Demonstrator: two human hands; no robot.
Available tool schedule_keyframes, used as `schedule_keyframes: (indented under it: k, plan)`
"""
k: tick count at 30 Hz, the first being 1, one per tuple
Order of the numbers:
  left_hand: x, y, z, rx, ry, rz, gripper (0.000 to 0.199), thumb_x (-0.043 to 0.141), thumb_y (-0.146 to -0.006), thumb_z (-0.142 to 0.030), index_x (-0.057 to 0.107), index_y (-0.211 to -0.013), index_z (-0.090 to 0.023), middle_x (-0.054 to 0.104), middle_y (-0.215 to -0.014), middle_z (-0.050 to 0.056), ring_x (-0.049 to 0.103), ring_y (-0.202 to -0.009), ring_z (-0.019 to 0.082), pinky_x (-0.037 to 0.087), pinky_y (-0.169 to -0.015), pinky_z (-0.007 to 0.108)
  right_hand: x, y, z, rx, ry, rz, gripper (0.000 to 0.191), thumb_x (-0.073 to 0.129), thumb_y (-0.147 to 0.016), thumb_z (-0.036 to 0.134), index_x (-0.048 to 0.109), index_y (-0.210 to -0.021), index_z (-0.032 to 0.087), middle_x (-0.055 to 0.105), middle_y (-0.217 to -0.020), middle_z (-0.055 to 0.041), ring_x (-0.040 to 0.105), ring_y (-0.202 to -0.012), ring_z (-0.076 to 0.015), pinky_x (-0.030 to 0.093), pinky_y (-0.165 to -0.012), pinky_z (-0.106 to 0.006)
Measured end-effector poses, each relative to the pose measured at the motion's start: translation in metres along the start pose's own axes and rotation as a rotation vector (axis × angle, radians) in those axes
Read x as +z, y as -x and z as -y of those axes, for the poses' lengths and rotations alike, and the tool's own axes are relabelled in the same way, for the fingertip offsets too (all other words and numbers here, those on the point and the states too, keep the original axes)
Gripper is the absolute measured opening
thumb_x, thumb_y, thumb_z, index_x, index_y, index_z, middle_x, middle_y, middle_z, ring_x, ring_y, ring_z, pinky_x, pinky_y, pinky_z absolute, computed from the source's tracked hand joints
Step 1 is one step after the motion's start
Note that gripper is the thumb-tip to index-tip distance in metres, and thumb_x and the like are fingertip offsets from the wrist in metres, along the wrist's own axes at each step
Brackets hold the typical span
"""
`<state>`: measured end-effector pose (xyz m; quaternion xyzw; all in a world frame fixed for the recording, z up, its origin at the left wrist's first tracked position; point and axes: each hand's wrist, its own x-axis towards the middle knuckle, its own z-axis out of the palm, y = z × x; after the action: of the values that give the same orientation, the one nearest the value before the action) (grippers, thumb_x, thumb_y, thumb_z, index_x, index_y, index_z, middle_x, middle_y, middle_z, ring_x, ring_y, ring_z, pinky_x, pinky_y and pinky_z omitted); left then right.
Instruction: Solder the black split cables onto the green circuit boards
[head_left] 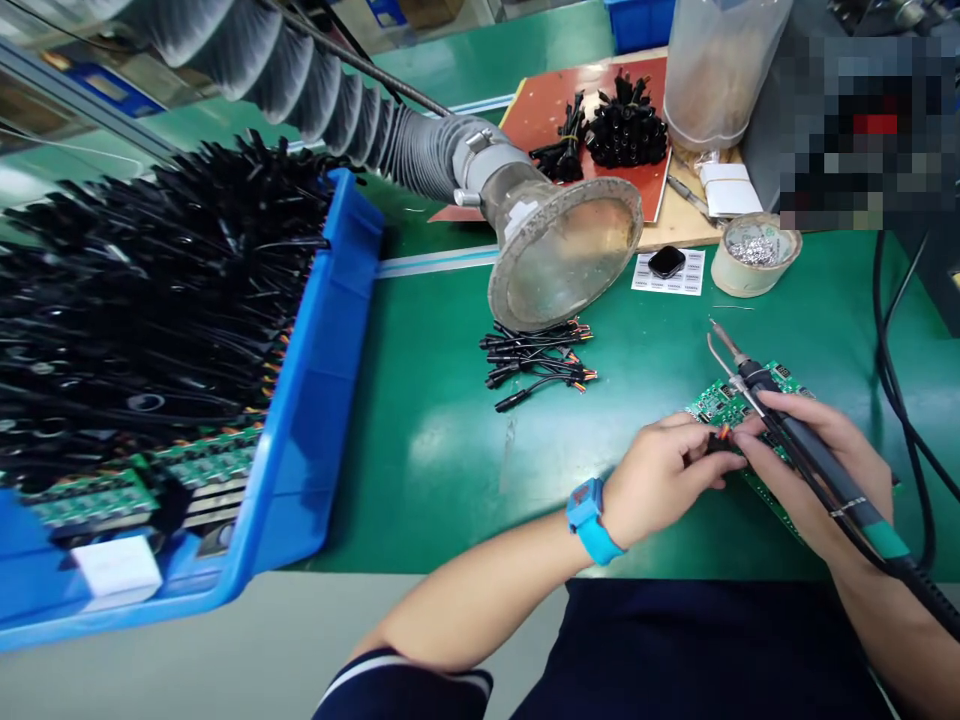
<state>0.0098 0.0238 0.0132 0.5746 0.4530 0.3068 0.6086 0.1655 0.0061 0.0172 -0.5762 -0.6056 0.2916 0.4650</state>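
Observation:
My left hand, with a blue band at the wrist, pinches a short black cable with orange and red wire ends. Close against it, my right hand is closed around a soldering iron, whose tip points up and left; its thumb and finger also reach the wire ends. Beneath both hands lies a green circuit board, partly covered by them. Several short black cables with coloured ends lie on the green table, left of my hands.
A blue bin full of black cables and boards stands at left. A fume hose hangs over the table. Behind are a tub of metal shavings, a smartwatch and a red board with cable bundles. Black cords run at right.

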Motion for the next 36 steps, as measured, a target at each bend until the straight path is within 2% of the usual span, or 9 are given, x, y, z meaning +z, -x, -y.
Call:
schedule_keyframes:
  k: [2, 4, 8, 13, 19, 21, 23, 27, 36]
  plan:
    - [-0.002, 0.000, -0.002, -0.087, 0.121, 0.075, 0.024, 0.050, -0.086, -0.031, 0.057, -0.076, -0.011, 0.052, -0.065, 0.000, 0.055, -0.053, 0.007, 0.045, -0.055, 0.020, 0.002, 0.001, -0.004, -0.036, 0.025, -0.055, 0.036, 0.067, -0.076, 0.024, 0.057, -0.111, 0.024, 0.064, -0.091, -0.0011, 0.062, -0.084, -0.0176, 0.052, -0.077, -0.032]
    - [-0.005, -0.001, -0.005, -0.198, 0.306, 0.262, 0.024, 0.040, -0.090, -0.031, 0.051, -0.077, -0.013, 0.043, -0.052, -0.005, 0.049, -0.044, 0.007, 0.044, -0.048, 0.021, 0.002, 0.001, -0.008, -0.044, 0.044, -0.069, 0.038, 0.068, -0.076, 0.025, 0.056, -0.111, 0.024, 0.064, -0.092, -0.0014, 0.062, -0.086, -0.0184, 0.052, -0.078, -0.033]
    - [-0.011, -0.001, -0.006, -0.410, 0.676, 0.570, 0.006, 0.037, -0.083, -0.019, 0.042, -0.087, -0.018, 0.025, -0.047, -0.011, 0.024, -0.034, 0.006, 0.036, -0.034, 0.017, 0.002, 0.002, -0.016, -0.026, -0.129, 0.067, 0.041, 0.069, -0.076, 0.027, 0.053, -0.114, 0.025, 0.064, -0.096, -0.0028, 0.062, -0.088, -0.0196, 0.054, -0.080, -0.036]
    - [-0.010, -0.002, -0.002, -0.546, 0.703, 0.692, 0.006, 0.037, -0.074, -0.016, 0.041, -0.071, -0.018, 0.024, -0.043, -0.009, 0.021, -0.034, 0.005, 0.020, -0.033, 0.014, 0.005, 0.008, -0.015, 0.028, -0.276, 0.173, 0.038, 0.066, -0.078, 0.021, 0.053, -0.113, 0.026, 0.064, -0.096, -0.0031, 0.063, -0.070, -0.0137, 0.056, -0.062, -0.026]
    - [-0.009, -0.003, -0.003, -0.542, 0.619, 0.793, 0.024, 0.037, -0.071, -0.016, 0.024, -0.051, -0.020, 0.022, -0.041, -0.007, 0.018, -0.034, 0.003, 0.015, -0.032, 0.015, 0.008, 0.012, -0.009, 0.016, -0.313, 0.178, 0.035, 0.064, -0.079, 0.017, 0.054, -0.110, 0.027, 0.062, -0.090, -0.0011, 0.058, -0.057, -0.0101, 0.051, -0.048, -0.022]
    - [-0.007, -0.001, -0.005, -0.480, 0.579, 0.702, 0.020, 0.041, -0.077, -0.019, 0.032, -0.059, -0.019, 0.026, -0.043, -0.009, 0.021, -0.033, 0.003, 0.017, -0.032, 0.014, 0.007, 0.012, -0.009, 0.000, -0.300, 0.152, 0.034, 0.064, -0.078, 0.015, 0.055, -0.108, 0.026, 0.061, -0.091, -0.0008, 0.059, -0.061, -0.0107, 0.053, -0.054, -0.024]
    - [-0.004, 0.000, -0.005, -0.370, 0.497, 0.485, 0.017, 0.051, -0.080, -0.028, 0.039, -0.073, -0.018, 0.037, -0.046, -0.010, 0.031, -0.033, 0.004, 0.025, -0.032, 0.014, 0.007, 0.011, -0.011, -0.020, -0.243, 0.074, 0.034, 0.067, -0.076, 0.015, 0.057, -0.106, 0.025, 0.062, -0.092, -0.0011, 0.062, -0.075, -0.0140, 0.055, -0.067, -0.027]
    - [0.000, -0.001, 0.000, -0.217, 0.411, 0.139, 0.033, 0.068, -0.070, -0.041, 0.052, -0.075, -0.013, 0.057, -0.060, -0.002, 0.057, -0.053, 0.008, 0.047, -0.053, 0.020, 0.006, 0.010, -0.013, 0.012, -0.156, -0.073, 0.037, 0.069, -0.075, 0.017, 0.057, -0.108, 0.025, 0.063, -0.092, -0.0015, 0.062, -0.083, -0.0160, 0.053, -0.073, -0.027]
    - [0.003, -0.002, 0.004, -0.239, 0.577, 0.103, 0.033, 0.070, -0.070, -0.041, 0.065, -0.076, -0.009, 0.065, -0.067, 0.004, 0.063, -0.063, 0.012, 0.053, -0.067, 0.026, 0.011, 0.008, -0.011, -0.018, -0.193, -0.111, 0.033, 0.067, -0.075, 0.015, 0.056, -0.105, 0.025, 0.062, -0.095, -0.0017, 0.062, -0.084, -0.0162, 0.053, -0.072, -0.028]
